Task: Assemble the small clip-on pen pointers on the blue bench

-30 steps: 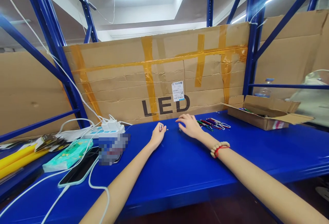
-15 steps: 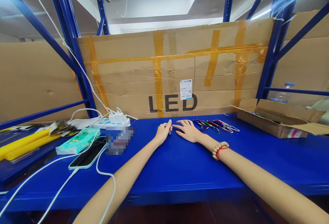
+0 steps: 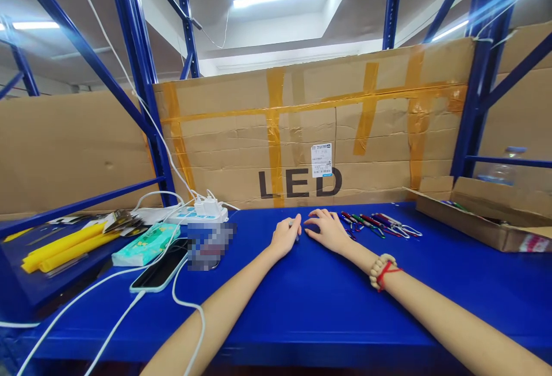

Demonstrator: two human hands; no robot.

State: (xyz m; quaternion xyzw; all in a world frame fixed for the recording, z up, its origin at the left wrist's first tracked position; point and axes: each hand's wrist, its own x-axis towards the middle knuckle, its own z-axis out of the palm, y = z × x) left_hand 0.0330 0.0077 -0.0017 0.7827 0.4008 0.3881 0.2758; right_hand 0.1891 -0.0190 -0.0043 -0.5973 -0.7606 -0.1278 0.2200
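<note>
My left hand (image 3: 286, 238) rests on the blue shelf top (image 3: 332, 295) with its fingers closed. A small grey tip shows at its lower edge, but the fingers hide most of what it holds. Just to its right, my right hand (image 3: 330, 231) lies palm down, fingers apart and slightly bent, holding nothing that I can see. On that wrist sits a beaded bracelet (image 3: 381, 271) with a red string. Beyond the right hand lies a row of slim red, green and blue pen-like pieces (image 3: 366, 223), with silver loop-shaped clips (image 3: 405, 230) at the right end.
An open cardboard box (image 3: 470, 223) stands at the right. To the left are a phone (image 3: 159, 269) on a white cable, a green tissue pack (image 3: 146, 245), a power strip (image 3: 202, 214) and yellow tubes (image 3: 71, 246). A large cardboard panel (image 3: 224, 152) closes off the back.
The camera view has shifted, so everything appears a little lower and farther right. My right fingers look slightly more bent and a bit farther from my left hand, which stays closed.
</note>
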